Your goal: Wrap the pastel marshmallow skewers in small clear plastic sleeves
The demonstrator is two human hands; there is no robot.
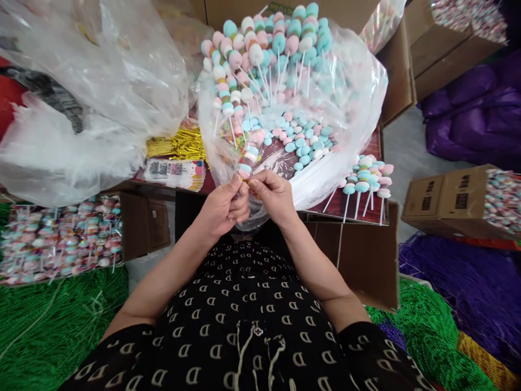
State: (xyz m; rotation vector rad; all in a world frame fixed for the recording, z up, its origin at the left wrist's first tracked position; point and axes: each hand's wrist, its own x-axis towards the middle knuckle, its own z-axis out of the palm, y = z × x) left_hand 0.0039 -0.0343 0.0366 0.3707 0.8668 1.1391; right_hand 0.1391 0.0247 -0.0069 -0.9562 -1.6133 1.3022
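My left hand [223, 209] and my right hand [272, 195] meet in front of my body, their fingertips pinching a small clear plastic wrapper [248, 217]. Just above my fingers, a pastel candy lollipop [244, 168] pokes up, though my fingers hide its lower part. Beyond my hands, a large clear plastic bag [345, 103] holds a dense mass of pink, white and turquoise lollipops [264, 70] on white sticks. Several loose lollipops [364, 182] lie to the right of it.
Gold twist ties [175, 144] and printed cards [174, 175] lie beyond my left hand. Wrapped lollipops [61, 241] are heaped at left. A cardboard carton [443, 201] stands at right. Green bead strands [52, 320] and purple bead strands [459, 277] cover the floor.
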